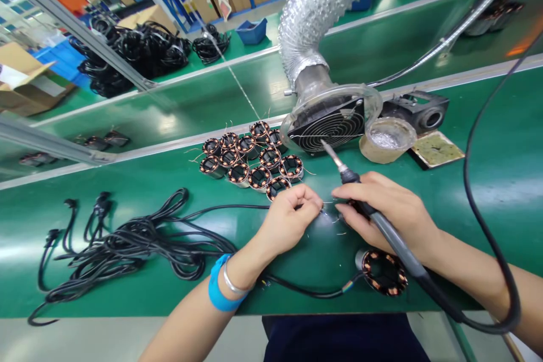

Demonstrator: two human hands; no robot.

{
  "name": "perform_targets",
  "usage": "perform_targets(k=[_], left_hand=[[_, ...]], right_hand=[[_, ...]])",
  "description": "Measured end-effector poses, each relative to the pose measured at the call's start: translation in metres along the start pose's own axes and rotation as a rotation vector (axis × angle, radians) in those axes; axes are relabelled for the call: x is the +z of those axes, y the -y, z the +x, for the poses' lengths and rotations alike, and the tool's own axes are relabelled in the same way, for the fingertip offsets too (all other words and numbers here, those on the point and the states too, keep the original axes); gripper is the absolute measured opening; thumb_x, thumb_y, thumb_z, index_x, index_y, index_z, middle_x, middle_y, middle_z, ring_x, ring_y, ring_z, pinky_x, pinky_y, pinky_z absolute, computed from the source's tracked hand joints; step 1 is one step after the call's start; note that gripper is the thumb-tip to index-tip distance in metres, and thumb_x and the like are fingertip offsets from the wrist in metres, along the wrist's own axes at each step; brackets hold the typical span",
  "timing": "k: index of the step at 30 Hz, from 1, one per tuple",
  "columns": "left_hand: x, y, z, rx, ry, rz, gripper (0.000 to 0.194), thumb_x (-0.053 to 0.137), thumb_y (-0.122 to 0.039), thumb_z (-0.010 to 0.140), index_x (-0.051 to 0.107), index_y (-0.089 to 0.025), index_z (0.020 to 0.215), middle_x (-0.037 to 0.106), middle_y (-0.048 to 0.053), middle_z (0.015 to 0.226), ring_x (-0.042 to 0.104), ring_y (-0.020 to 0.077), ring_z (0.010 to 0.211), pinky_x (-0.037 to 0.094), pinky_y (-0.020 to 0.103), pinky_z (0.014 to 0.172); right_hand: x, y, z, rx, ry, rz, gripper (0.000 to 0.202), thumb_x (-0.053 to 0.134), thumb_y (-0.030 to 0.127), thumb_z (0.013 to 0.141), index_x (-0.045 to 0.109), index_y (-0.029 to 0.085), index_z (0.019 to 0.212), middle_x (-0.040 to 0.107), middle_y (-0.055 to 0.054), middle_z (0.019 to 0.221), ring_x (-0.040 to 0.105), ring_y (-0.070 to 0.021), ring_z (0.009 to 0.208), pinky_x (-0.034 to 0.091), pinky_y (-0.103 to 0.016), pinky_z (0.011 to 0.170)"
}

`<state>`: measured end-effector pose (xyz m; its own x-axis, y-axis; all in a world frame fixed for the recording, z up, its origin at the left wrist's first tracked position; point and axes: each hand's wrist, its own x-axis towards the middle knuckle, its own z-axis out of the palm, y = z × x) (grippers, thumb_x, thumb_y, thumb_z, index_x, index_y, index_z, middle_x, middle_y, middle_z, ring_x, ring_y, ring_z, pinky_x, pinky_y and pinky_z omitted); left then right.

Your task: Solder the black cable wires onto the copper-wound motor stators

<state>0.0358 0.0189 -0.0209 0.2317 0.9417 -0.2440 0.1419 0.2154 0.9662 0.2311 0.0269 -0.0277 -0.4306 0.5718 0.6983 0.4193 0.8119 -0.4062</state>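
My left hand (294,214) is closed in a pinch on the end of a black cable (229,206), with thin bare wires poking out past the fingertips. Facing it, my right hand (390,209) holds a soldering iron (382,226), its tip pointing up and left toward the fan grille. Between the hands lie small wire bits on the green bench. A copper-wound stator (384,272) sits below my right hand, joined to another black cable (314,294). Several more stators (248,147) stand grouped beyond my left hand.
A round fan (328,124) with a silver duct (322,5) stands at the back. Right of it are a pale pot (387,140), a square sponge tray (436,150) and an iron stand (424,110). Tangled black cables (139,243) cover the left bench (25,203). The iron's cord loops at right.
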Motion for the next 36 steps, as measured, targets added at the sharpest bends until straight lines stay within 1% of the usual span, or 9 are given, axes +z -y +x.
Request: perform_targets(k=[6,9,11,16,18,21,24,28,36], left_hand=[[0.001,0.001,-0.005,0.004,-0.048,0.004,0.022,0.061,-0.035,0.081,0.054,-0.018,0.070,0.045,-0.006,0.058,0.036,0.0086,0.055,0.029,0.023,0.054],[0.003,0.003,-0.006,0.008,-0.049,0.018,0.021,0.061,-0.035,0.082,0.055,-0.018,0.071,0.045,-0.006,0.059,0.036,0.0089,0.056,0.030,0.023,0.055],[0.005,0.005,-0.006,0.008,-0.049,0.028,0.021,0.061,-0.035,0.082,0.055,-0.018,0.071,0.046,-0.006,0.059,0.037,0.0091,0.056,0.031,0.023,0.056],[0.008,0.006,-0.002,0.010,-0.074,0.028,0.023,0.060,-0.037,0.082,0.054,-0.018,0.071,0.045,-0.006,0.058,0.036,0.0093,0.055,0.030,0.023,0.054],[0.008,0.006,-0.001,0.010,-0.088,0.028,0.023,0.060,-0.037,0.082,0.055,-0.018,0.071,0.046,-0.005,0.059,0.037,0.0095,0.056,0.030,0.023,0.054],[0.008,0.006,0.000,0.006,-0.092,0.041,0.022,0.061,-0.037,0.081,0.056,-0.018,0.071,0.047,-0.005,0.060,0.039,0.0097,0.057,0.031,0.023,0.055],[0.008,0.007,0.001,0.015,-0.085,0.058,0.022,0.061,-0.037,0.082,0.057,-0.018,0.072,0.048,-0.005,0.060,0.040,0.0096,0.056,0.031,0.023,0.055],[0.008,0.007,0.001,0.024,-0.075,0.074,0.021,0.060,-0.035,0.085,0.057,-0.017,0.073,0.045,-0.006,0.058,0.037,0.0090,0.054,0.029,0.022,0.053],[0.008,0.007,0.001,0.033,-0.073,0.094,0.022,0.059,-0.035,0.086,0.057,-0.018,0.072,0.043,-0.006,0.057,0.036,0.0089,0.053,0.027,0.023,0.052]], right_hand=[[0.004,-0.013,0.003,0.005,0.113,0.156,0.031,0.051,0.000,0.092,0.058,0.022,0.113,0.063,0.000,0.083,0.056,-0.0136,0.075,0.052,-0.027,0.072],[0.002,-0.018,0.004,0.070,0.148,0.232,0.023,0.053,0.005,0.093,0.059,0.022,0.107,0.063,0.000,0.084,0.058,-0.0129,0.076,0.052,-0.024,0.068],[0.000,-0.021,0.005,0.056,0.152,0.201,0.018,0.057,0.008,0.094,0.061,0.022,0.106,0.064,0.000,0.083,0.058,-0.0131,0.076,0.051,-0.024,0.067],[-0.012,-0.017,0.001,-0.049,0.090,0.079,0.028,0.060,0.005,0.092,0.063,0.022,0.114,0.069,-0.002,0.085,0.056,-0.0148,0.071,0.053,-0.027,0.066],[-0.021,-0.008,-0.002,0.025,0.055,0.074,0.035,0.059,0.004,0.093,0.063,0.025,0.122,0.070,-0.001,0.084,0.059,-0.0146,0.068,0.053,-0.027,0.064],[-0.037,0.008,-0.003,0.169,0.014,0.051,0.038,0.060,0.013,0.095,0.062,0.029,0.129,0.071,-0.003,0.093,0.066,-0.0181,0.075,0.055,-0.031,0.063],[-0.047,0.019,-0.002,0.219,-0.034,0.038,0.030,0.059,0.015,0.093,0.068,0.029,0.118,0.071,-0.002,0.090,0.065,-0.0177,0.067,0.051,-0.031,0.055],[-0.047,0.021,-0.001,0.240,-0.094,0.005,0.020,0.060,0.012,0.091,0.067,0.026,0.104,0.072,-0.001,0.081,0.064,-0.0153,0.060,0.049,-0.029,0.050],[-0.040,0.021,-0.006,0.316,-0.110,0.033,0.019,0.059,0.016,0.089,0.068,0.029,0.100,0.073,0.000,0.083,0.066,-0.0188,0.060,0.051,-0.033,0.049]])
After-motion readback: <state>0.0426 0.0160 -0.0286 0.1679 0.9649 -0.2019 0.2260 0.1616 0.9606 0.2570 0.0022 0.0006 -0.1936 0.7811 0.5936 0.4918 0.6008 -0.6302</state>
